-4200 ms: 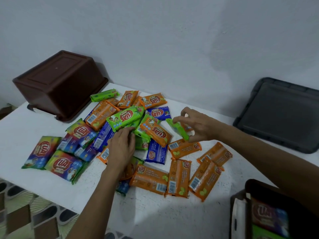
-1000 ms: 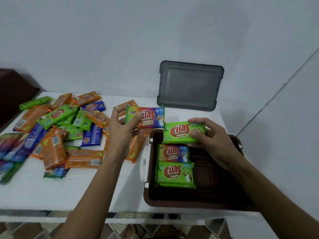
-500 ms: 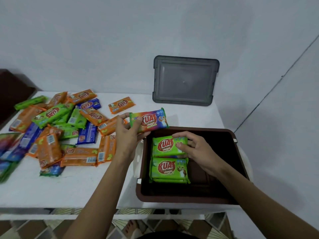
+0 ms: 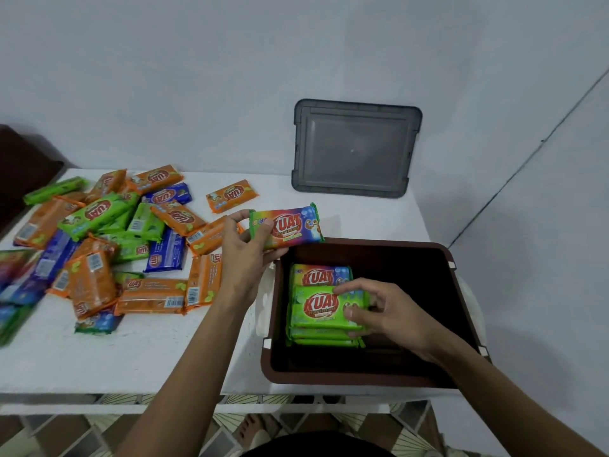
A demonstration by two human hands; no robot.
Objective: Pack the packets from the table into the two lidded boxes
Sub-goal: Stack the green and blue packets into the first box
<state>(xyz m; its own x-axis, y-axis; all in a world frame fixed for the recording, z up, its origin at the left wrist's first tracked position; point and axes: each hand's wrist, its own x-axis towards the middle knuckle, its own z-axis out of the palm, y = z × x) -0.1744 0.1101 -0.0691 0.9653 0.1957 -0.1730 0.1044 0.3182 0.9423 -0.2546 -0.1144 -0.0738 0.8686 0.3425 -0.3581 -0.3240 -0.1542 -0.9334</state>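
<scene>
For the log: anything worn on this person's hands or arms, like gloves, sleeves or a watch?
No. The left hand and right hand are bare, without gloves, rings or watch, and both forearms show no sleeve up to the frame edge.

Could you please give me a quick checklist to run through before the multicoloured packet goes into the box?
1. Left hand grips the multicoloured packet: ok.
2. Green packet set on the stack in the brown box: ok.
3. Right hand clear of the box: not ok, it holds the green packet.
4. Free floor space in the box right of the stack: ok.
5. Grey lid out of the way, behind the box: ok.
</scene>
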